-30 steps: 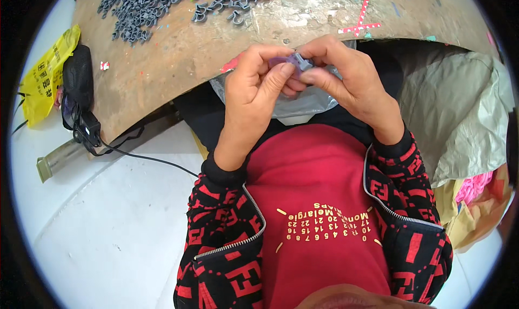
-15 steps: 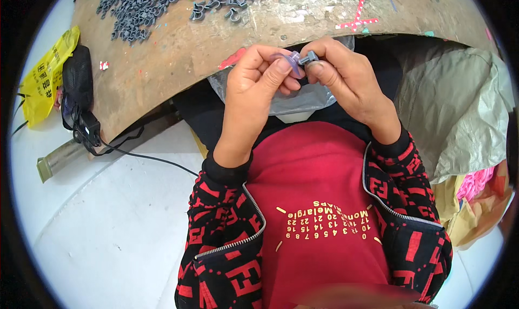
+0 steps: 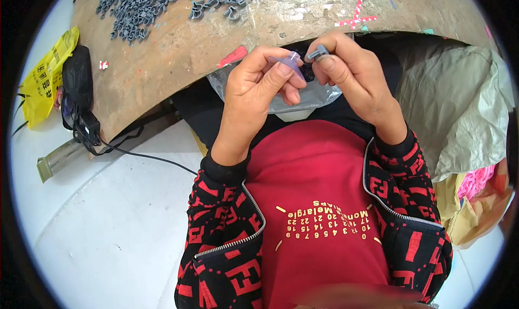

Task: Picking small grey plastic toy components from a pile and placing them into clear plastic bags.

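Observation:
Between its thumb and fingers my left hand (image 3: 260, 82) pinches a translucent purple suction cup (image 3: 290, 63), its small knob pointing up and to the right. My right hand (image 3: 354, 74) grips a small grey plastic clip (image 3: 318, 53) between thumb and forefinger. A narrow gap separates the two parts. Both hands are held over my lap, just off the near edge of the table. How the fingers curl beneath the parts is partly hidden.
Many grey plastic clips (image 3: 141, 9) lie heaped on the worn wooden table (image 3: 178, 55). Red tape (image 3: 357, 18) marks its far right. A yellow bag (image 3: 51, 74), black pouch (image 3: 78, 79) and cable are at left; a pale woven sack (image 3: 454, 109) stands at right.
My right hand has drawn the grey clip slightly up and right, away from the suction cup's knob. The left hand has stayed nearly in place, its suction cup tilted a little.

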The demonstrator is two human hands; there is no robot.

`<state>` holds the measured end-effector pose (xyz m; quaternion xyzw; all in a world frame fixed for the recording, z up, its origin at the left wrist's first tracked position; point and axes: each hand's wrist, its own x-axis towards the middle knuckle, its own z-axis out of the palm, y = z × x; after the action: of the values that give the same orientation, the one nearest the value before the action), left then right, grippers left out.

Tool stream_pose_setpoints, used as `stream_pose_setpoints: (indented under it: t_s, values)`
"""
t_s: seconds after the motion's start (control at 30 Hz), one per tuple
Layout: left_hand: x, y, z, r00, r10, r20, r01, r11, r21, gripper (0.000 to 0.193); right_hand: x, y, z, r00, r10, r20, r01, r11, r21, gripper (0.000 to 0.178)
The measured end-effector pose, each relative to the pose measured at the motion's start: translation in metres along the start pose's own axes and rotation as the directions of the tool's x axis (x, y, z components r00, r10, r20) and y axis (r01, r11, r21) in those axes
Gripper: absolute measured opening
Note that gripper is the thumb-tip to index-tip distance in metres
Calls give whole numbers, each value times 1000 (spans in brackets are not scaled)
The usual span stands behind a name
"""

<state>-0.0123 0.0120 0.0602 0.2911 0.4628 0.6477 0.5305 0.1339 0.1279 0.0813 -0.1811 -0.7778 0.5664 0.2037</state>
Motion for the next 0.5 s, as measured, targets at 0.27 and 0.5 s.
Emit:
stream_pose_setpoints:
  t_s: [0.27, 0.5]
  values:
    - [-3, -1, 4, 996, 77, -44, -68, 984, 164, 15, 4, 5, 4, 996, -89, 17, 91, 966, -242, 17]
    - [-3, -5, 2, 987, 141, -81, -110, 944, 310, 14, 4, 10, 10, 997, -83, 10, 82, 954, -287, 15]
